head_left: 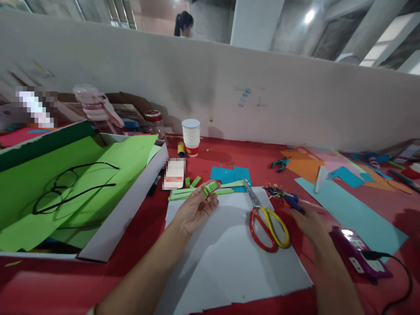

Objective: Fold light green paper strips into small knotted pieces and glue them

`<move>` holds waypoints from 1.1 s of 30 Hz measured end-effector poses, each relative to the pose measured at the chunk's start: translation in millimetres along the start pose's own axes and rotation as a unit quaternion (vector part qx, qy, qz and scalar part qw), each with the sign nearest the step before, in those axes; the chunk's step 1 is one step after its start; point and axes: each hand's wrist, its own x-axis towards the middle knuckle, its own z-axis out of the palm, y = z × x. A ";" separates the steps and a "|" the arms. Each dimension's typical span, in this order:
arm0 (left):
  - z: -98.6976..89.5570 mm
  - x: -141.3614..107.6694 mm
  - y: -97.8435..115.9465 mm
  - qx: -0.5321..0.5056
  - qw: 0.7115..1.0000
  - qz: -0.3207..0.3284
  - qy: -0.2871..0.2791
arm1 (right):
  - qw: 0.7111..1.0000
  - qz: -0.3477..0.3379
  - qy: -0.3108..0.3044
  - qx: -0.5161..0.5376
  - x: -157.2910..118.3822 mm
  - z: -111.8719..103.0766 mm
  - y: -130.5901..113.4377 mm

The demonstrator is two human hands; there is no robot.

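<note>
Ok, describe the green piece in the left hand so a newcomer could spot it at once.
Start with the white sheet on the red table. Near its far edge, the left hand holds a small, ridged green piece. Two similar pieces lie nearby on the table; only this one is held.

I see soft, fairly dim light, with one lamp (309, 16) glaring beyond the wall (147, 70). Faint shadows cross the white paper (223, 271). My view blurs the right hand (308, 223) and stretches things toward the right edge of the counter (229, 153).
</note>
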 end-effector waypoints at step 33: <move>-1.9 2.9 -4.7 0.074 0.997 0.032 -0.016 | 0.905 -0.348 -0.132 0.204 -134.2 38.2 -72.6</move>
